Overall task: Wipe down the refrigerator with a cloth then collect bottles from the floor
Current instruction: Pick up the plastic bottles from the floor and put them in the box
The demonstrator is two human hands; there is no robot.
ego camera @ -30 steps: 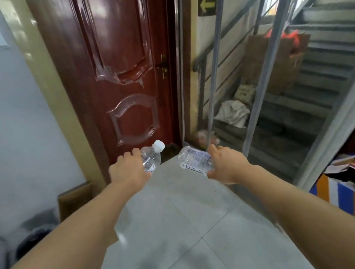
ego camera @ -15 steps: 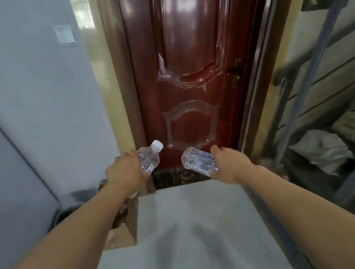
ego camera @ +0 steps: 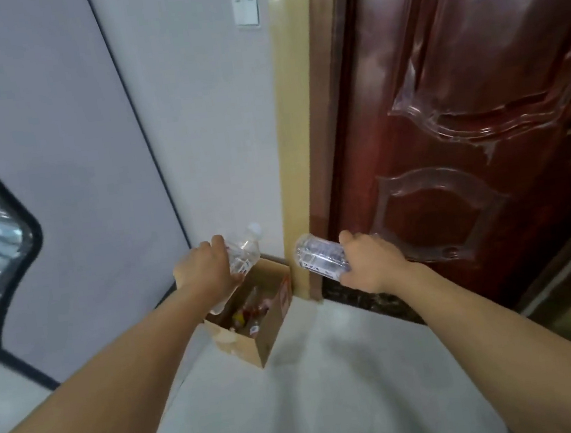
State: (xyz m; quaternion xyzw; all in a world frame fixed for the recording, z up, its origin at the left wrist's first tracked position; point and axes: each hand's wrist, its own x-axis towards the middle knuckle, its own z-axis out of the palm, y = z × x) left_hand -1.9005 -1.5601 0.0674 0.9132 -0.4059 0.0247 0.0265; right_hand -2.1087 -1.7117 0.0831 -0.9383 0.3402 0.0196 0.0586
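The left hand [ego camera: 208, 273] holds a clear plastic bottle with a white cap [ego camera: 243, 252], fingers curled round it, directly above the open cardboard box [ego camera: 258, 325]. The right hand [ego camera: 370, 265] grips a second clear bottle [ego camera: 318, 257] to the right of the box, its long axis pointing left and far. The left hand is nearer the box, which lies below on the smooth tiled floor [ego camera: 336, 391] and holds other bottles.
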